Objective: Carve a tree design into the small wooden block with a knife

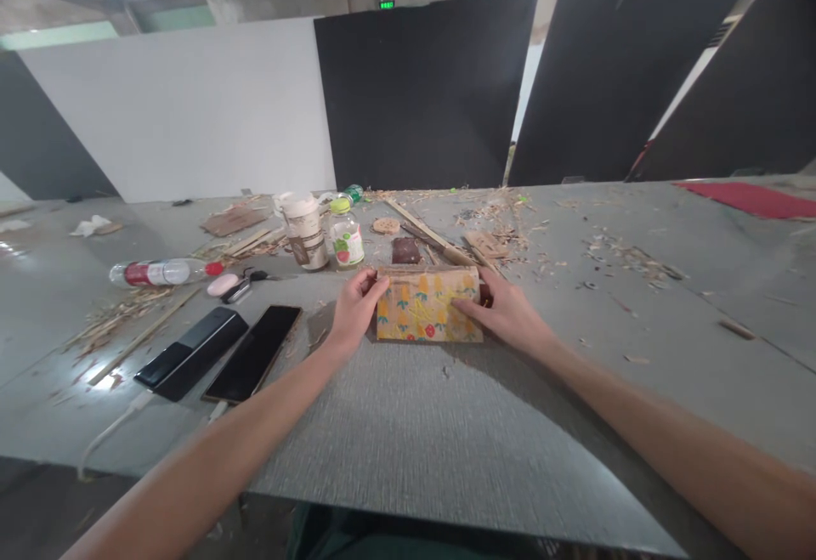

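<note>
In the head view, a tan, paper-like piece (430,309) printed with yellow shapes, green-blue leaves and a red spot stands out in front of me, just over the table. It looks folded along its top edge; whether it is a bag or a sheet I cannot tell. My left hand (354,309) pinches its left top corner between thumb and fingers. On the other side, my right hand (510,309) grips the right edge, thumb across the printed front and fingers behind. Just beyond it lies a dark brown square block (406,251).
A phone (255,354) and a black power bank (191,347) with a white cable lie left. Behind stand a paper cup (304,233) and a green-capped bottle (345,237); a red-capped bottle (162,272) lies sideways. Wood sticks (427,233) and shavings litter the grey table (395,424).
</note>
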`<state>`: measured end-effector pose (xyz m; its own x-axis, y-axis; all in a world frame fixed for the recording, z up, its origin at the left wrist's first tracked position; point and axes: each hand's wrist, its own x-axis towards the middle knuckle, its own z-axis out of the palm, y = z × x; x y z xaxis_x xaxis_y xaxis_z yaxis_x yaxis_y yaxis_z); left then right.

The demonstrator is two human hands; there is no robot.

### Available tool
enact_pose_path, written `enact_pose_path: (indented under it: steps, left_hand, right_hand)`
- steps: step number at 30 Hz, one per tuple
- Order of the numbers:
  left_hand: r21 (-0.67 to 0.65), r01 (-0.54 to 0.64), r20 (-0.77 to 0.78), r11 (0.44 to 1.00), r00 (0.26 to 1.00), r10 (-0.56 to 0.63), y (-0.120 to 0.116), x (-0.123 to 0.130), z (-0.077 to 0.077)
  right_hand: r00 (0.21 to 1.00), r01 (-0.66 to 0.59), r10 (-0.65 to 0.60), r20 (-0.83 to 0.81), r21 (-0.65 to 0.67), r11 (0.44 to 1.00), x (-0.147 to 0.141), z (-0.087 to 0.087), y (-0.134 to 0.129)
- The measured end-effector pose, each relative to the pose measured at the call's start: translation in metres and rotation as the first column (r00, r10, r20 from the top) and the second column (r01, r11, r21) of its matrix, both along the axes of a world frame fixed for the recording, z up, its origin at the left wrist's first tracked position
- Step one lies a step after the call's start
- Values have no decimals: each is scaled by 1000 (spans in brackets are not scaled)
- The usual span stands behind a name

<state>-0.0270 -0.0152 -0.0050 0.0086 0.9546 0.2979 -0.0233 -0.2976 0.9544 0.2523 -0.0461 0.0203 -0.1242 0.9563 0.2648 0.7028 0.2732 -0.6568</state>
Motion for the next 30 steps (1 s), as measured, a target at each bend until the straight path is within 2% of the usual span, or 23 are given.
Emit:
enact_pose_path:
  steps: [7,12,19,30]
  left_hand:
    - [2,-2,2,1000,1000,2,-2,2,2]
    - [5,-14,2,1000,1000,14,-2,3,2]
    - [-20,-11,-1,1000,1000,11,-1,2,0]
    - [-27,-30,-11,999,999,30,-2,2,2]
  right_hand:
    - [1000,-23,23,-14,13,1000,2,-3,1]
    - [991,-93,91,-101,-12,996,4,-4,0]
    - [997,-31,35,-65,67,997,7,-11,8]
    - [998,-36,39,-50,58,998,9,-16,10]
